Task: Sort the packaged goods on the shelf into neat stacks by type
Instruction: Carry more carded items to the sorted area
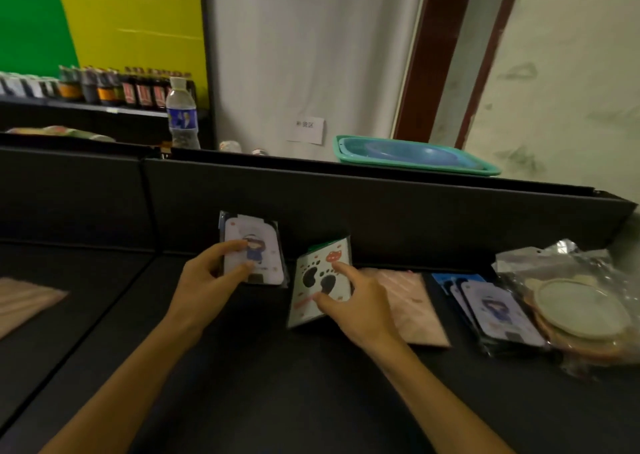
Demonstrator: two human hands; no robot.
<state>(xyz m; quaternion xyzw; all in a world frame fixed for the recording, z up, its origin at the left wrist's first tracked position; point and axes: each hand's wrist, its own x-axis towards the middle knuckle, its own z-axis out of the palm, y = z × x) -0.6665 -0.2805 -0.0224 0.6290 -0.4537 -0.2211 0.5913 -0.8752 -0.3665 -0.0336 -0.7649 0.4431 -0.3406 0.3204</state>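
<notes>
On the black shelf [263, 367], my left hand [207, 280] pinches a white card pack with a cartoon girl [266, 263], leaning against the shelf's back wall. My right hand [360, 308] grips a white pack printed with black paw marks and a red shape [311, 280], tilted up off the shelf. Just right of it lies a flat pink pack [412, 308]. Further right sits a stack of girl-print packs [498, 311], then round pale items in clear bags [581, 311].
A pinkish pack [24, 301] lies at the shelf's left edge. Behind the back wall stand a water bottle [181, 114], a teal tray holding a blue basin [412, 155], and a row of dark bottles [138, 90] on another shelf.
</notes>
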